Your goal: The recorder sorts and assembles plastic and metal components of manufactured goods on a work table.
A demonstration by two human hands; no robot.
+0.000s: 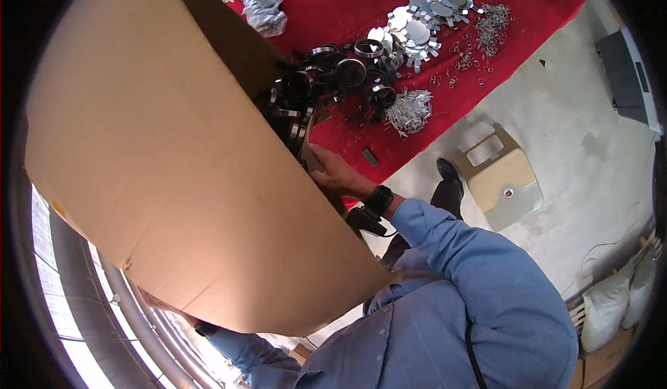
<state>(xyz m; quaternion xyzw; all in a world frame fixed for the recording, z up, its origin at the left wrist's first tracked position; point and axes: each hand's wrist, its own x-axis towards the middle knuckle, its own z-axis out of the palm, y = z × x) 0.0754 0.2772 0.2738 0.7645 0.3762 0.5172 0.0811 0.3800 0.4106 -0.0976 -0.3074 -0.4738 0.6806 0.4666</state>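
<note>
While both hands bear on it, a tilted cardboard box (174, 153) stands with its mouth at the red cloth (326, 10).

Right hand (337, 174): fingers bent closed on the box's edge, tips partly hidden; black wristband (379, 200) worn. Left hand (165, 305): at the box's lower left side, fingers mostly concealed, so their opening and hold cannot be determined. Black rings with shiny metal bands (350, 73) lie heaped at the mouth, some on the cloth. Just beside them: silver discs with tabs (417, 31) and thin silver pins (410, 111); farther right, small metal clips (493, 28).
</note>
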